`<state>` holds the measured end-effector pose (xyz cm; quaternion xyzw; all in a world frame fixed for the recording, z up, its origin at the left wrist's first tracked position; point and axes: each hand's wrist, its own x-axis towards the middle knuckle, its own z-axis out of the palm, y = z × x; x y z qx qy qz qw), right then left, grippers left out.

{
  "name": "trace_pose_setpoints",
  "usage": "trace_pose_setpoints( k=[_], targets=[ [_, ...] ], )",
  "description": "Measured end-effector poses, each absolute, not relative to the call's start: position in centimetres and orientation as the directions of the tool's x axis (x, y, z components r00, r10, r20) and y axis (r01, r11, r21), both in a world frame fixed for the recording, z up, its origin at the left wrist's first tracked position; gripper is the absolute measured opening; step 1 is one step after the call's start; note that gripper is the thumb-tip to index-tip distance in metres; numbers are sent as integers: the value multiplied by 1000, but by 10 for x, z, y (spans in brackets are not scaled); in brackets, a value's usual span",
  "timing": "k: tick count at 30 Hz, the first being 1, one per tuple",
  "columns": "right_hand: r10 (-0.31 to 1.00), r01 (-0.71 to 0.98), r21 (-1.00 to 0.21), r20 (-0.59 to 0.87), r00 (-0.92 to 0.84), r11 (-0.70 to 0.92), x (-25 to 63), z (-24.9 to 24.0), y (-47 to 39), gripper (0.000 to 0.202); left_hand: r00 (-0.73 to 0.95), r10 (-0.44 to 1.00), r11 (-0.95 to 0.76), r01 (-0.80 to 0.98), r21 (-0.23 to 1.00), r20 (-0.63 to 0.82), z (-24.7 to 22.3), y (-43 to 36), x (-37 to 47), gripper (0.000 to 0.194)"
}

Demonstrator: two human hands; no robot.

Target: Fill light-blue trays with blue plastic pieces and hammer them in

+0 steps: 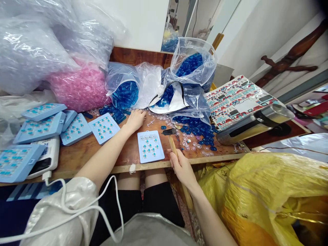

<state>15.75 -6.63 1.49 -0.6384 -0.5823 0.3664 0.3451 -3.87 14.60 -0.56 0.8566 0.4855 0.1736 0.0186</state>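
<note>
1. Light-blue panel point(151, 147) lay flat near the table's front edge, centred before the person, holding small teal-and-white pieces, with clear ones along its far row; clock directions run from it, twelve pointing away from the person.
2. Left hand point(137, 119), at eleven o'clock, had its fingers curled down to the wooden table point(130, 155) beside loose clear parts point(151, 122); whether they pinched anything, I could not tell.
3. Right hand point(181, 167), at four o'clock, had its fingers closed around the handle of a wooden-handled brush point(173, 146), whose dark tip rested at two, just beside the panel.
4. Between nine and ten, a second panel point(104, 128) lay flat; farther out at nine were piled panels point(42, 126) and a white device point(52, 153) with a white cable point(64, 198).
5. At ten sat a bag of pink pieces point(79, 85); at eleven, an open bag of blue pieces point(125, 94); at one, a clear open bag point(191, 63) with more blue.
6. Between two and three, loose blue pieces point(202, 131) were scattered, with a printed sheet point(238, 102) beyond.
7. At three lay a metallic cylinder point(239, 126); between three and four, a yellow sack point(271, 184).
</note>
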Motion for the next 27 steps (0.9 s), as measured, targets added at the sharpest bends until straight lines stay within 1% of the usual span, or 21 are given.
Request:
trace_pose_setpoints(
  k=[2, 5, 8, 11, 12, 14, 15, 17, 21, 27],
  targets=[
    [997, 492, -867, -66, 51, -82, 157, 16, -66, 35, 480, 833, -538, 820, 197, 274, -4, 142, -36, 13],
    [996, 488, -869, -61, 58, -82, 157, 15, -67, 35, 477, 835, -543, 797, 264, 275, -2, 134, -37, 19],
    [995, 474, -875, -69, 68, -93, 158, 13, -67, 35, 441, 834, -548, 725, 417, 331, 0, 119, -42, 25],
    [995, 453, -886, -70, 74, -96, 159, 12, -67, 35, 412, 837, -546, 584, 601, 360, 6, 93, -43, 19],
    [995, 448, -889, -69, 74, -95, 159, 11, -67, 34, 417, 834, -547, 537, 642, 361, 8, 83, -42, 17],
    [995, 444, -891, -67, 74, -94, 159, 10, -67, 34, 461, 811, -567, 463, 682, 361, 11, 64, -36, 12],
    [995, 442, -892, -68, 76, -94, 159, 10, -67, 34, 490, 793, -584, 445, 679, 362, 12, 56, -32, 10],
    [994, 438, -893, -70, 78, -97, 159, 10, -67, 35, 539, 758, -629, 454, 630, 368, 11, 44, -23, 10],
    [995, 425, -901, -58, 86, -90, 158, 9, -68, 37, 562, 748, -658, 561, 502, 353, 8, 36, -15, 16],
    [995, 435, -897, -43, 89, -77, 159, 7, -67, 37, 573, 737, -673, 577, 463, 358, 5, 33, -20, 16]
  ],
)
